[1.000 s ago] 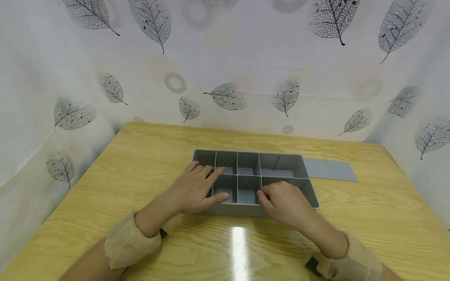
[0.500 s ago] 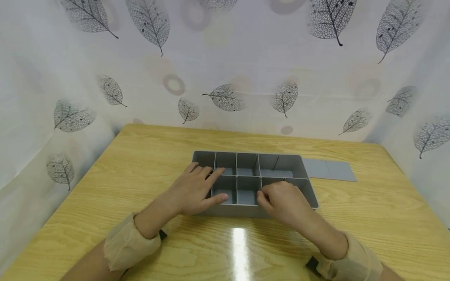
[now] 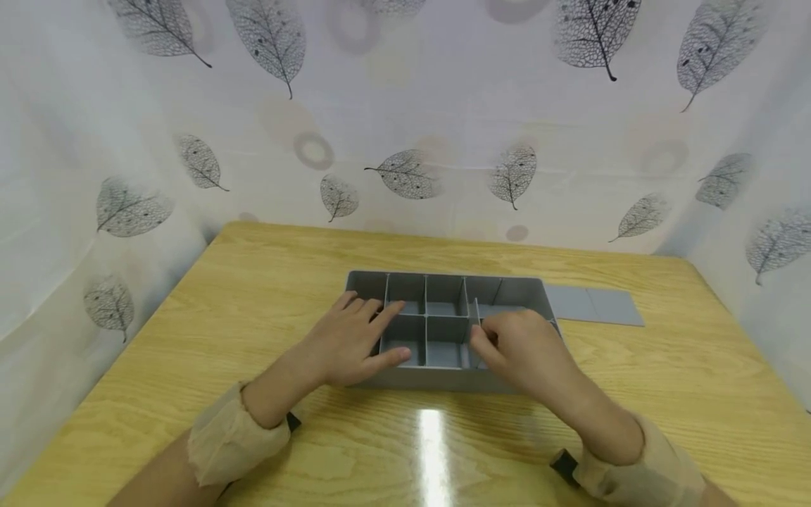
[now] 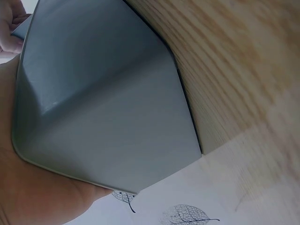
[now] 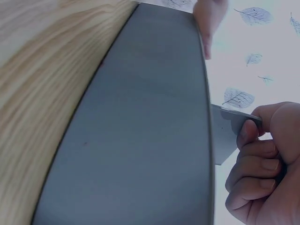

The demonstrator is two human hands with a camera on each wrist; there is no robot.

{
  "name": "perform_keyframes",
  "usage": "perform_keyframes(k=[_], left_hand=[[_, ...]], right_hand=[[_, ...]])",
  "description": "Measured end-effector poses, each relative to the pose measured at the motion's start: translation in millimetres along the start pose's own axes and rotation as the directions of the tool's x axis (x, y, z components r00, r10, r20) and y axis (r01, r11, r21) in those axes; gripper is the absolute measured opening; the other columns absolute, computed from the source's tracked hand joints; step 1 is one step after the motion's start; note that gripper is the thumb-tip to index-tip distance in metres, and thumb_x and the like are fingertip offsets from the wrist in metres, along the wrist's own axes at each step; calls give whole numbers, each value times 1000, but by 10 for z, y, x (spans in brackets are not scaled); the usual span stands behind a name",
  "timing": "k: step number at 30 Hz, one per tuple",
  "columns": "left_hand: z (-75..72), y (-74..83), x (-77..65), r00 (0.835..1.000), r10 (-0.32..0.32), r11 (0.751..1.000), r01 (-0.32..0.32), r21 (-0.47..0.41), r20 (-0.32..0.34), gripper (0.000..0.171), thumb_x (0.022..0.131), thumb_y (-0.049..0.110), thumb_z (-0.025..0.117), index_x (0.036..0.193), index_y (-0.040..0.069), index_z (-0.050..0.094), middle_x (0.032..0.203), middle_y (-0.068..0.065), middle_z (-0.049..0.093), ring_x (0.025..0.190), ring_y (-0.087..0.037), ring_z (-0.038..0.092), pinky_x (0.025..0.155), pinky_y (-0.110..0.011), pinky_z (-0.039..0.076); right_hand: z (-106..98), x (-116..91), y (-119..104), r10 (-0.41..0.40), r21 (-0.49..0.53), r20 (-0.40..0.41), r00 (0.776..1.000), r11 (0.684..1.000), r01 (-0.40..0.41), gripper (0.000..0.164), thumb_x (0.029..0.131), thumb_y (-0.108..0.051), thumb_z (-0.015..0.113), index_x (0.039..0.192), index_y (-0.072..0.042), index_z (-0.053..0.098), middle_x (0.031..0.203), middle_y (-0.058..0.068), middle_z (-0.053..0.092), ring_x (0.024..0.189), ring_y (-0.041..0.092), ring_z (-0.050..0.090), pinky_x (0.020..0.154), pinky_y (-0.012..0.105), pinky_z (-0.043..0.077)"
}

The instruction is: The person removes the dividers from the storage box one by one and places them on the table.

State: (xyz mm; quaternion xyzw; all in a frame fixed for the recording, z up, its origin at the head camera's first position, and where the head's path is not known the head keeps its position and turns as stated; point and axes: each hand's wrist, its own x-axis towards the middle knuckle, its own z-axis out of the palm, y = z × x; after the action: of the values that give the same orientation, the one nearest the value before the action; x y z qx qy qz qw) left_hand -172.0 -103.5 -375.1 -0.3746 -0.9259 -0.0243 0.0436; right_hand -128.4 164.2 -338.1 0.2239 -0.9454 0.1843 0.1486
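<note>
A grey compartment box (image 3: 418, 380) stands on the wooden table, split by thin grey partitions. My left hand (image 3: 351, 341) rests over its left end, fingers spread and thumb across the front compartment. In the left wrist view the box's outer wall (image 4: 117, 103) hides most of that hand. My right hand (image 3: 529, 352) pinches a flat grey divider (image 5: 225, 136) between thumb and index finger, the other fingers curled in. The divider stands partly above the box rim, right of the middle; its lower part sits behind the front wall in the right wrist view.
Flat grey panels (image 3: 595, 305) lie on the table (image 3: 285, 260) against the box's right side. A white curtain (image 3: 405, 105) with leaf prints hangs behind the table and along both sides.
My right hand has risen slightly and shifted a little right, drawing the divider up above the rim. My left hand has stayed in place on the box.
</note>
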Motion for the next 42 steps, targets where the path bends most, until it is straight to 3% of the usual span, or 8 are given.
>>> perform_keyframes(k=[7,14,19,23,31,37,42], left_hand=[[-5,-16,-30,1000,-7,1000,7,-7,11,81,89,71,19,145,14,28,123,-11,53,116,-27,45,106,-53,23],[7,-10,-3,1000,-3,1000,3,-11,15,81,89,72,18,146,15,27,124,-11,53,116,-29,45,107,-52,21],[16,-9,7,1000,-7,1000,7,-13,10,81,88,72,18,145,16,27,123,-10,53,114,-31,46,108,-53,21],[19,-7,10,1000,-2,1000,2,-6,1,81,89,72,19,145,15,27,122,-10,54,113,-31,46,107,-53,21],[3,-9,1,1000,-11,1000,11,-3,4,81,88,72,19,145,15,27,124,-11,53,113,-32,47,107,-53,21],[-9,-7,-10,1000,-13,1000,13,-4,10,81,89,72,19,145,15,27,124,-11,52,113,-32,47,107,-53,22],[2,-5,-1,1000,-5,1000,5,0,6,81,89,72,18,145,15,27,125,-10,52,114,-31,45,107,-53,22]], right_hand=[[-76,36,-37,-31,11,-31,999,999,31,43,84,-18,53,47,-22,31,41,-14,24,39,1,21,36,22,23],[-211,36,-65,-12,-3,-53,999,1000,12,43,85,-17,52,48,-22,31,43,-13,25,39,3,24,37,22,25],[-384,25,11,11,50,-131,991,999,-4,42,86,-15,55,50,-22,33,45,-13,25,41,4,24,38,24,26],[-545,14,165,63,42,-210,976,998,-55,38,85,-16,57,51,-23,41,45,-13,29,41,6,27,40,26,27],[-848,-56,512,226,59,-271,936,974,-218,26,86,-20,57,60,-19,56,46,-5,39,41,9,31,41,25,26],[-960,-115,704,316,43,-243,917,948,-315,24,88,-27,56,66,-17,61,49,-3,42,45,11,34,45,26,27],[-1049,-174,880,317,-37,-178,931,944,-329,25,91,-30,52,76,-13,64,57,-2,50,48,12,38,50,31,33]])
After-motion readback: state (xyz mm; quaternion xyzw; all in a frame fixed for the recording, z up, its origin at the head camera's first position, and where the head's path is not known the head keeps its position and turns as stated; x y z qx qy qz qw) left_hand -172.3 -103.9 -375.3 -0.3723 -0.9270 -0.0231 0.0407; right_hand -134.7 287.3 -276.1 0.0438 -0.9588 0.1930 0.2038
